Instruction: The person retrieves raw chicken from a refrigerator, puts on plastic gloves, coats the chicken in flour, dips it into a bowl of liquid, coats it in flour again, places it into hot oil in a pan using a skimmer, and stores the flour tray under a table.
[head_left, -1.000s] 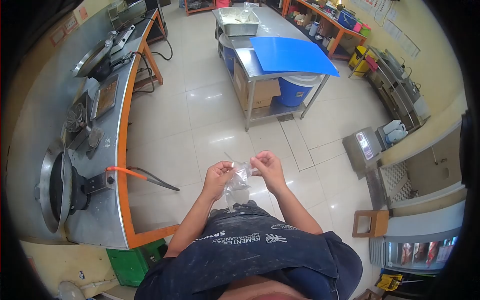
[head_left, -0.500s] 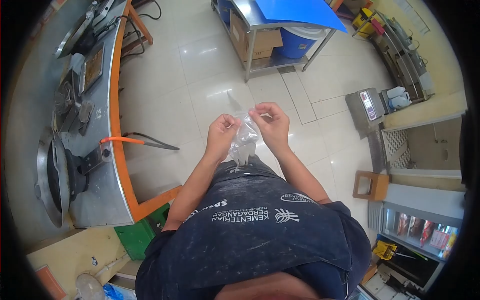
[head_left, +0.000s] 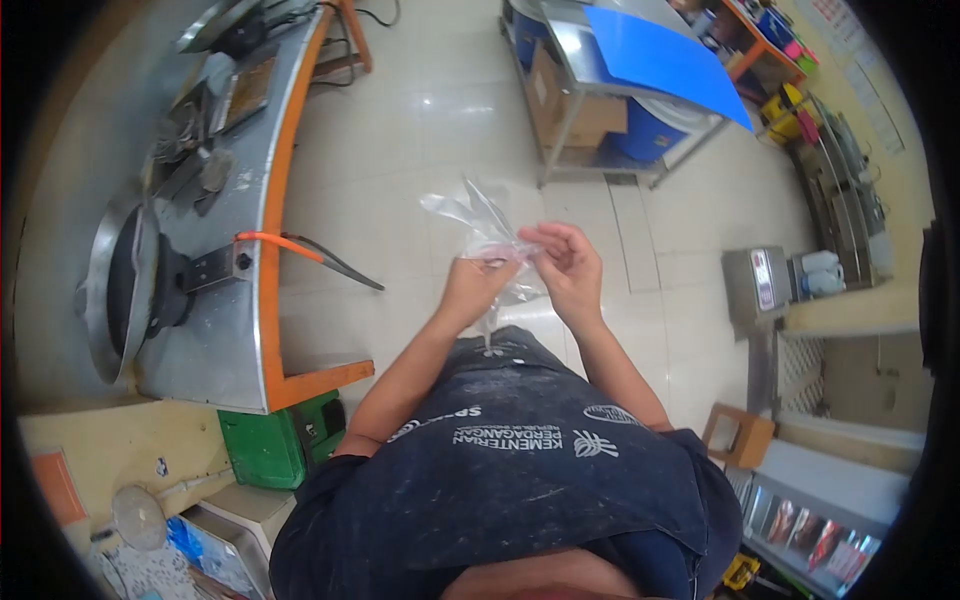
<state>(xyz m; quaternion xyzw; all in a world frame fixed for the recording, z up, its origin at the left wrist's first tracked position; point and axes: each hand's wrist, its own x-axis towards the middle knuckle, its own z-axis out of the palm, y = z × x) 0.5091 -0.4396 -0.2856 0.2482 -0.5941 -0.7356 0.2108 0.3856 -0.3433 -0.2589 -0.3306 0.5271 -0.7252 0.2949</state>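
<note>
A clear plastic bag (head_left: 464,211) is between my two hands, in front of my dark apron (head_left: 520,450). Its handle-like strips stick up beyond my fingers, and more of the crumpled film hangs below. My left hand (head_left: 478,287) is closed on the bag, its fingers partly inside or behind the film. My right hand (head_left: 570,268) pinches the bag's edge between thumb and forefinger, with the other fingers curled loosely. The two hands nearly touch at the fingertips.
At left runs a steel counter (head_left: 225,330) with an orange frame, a wok (head_left: 120,290) and utensils. A green box (head_left: 265,445) stands below it. Ahead is a steel table with a blue sheet (head_left: 665,60); a scale (head_left: 757,280) stands at right.
The bag has been spread out, with strips now rising above my hands. My left hand has moved right, closer to my right hand. The view has shifted, too.
</note>
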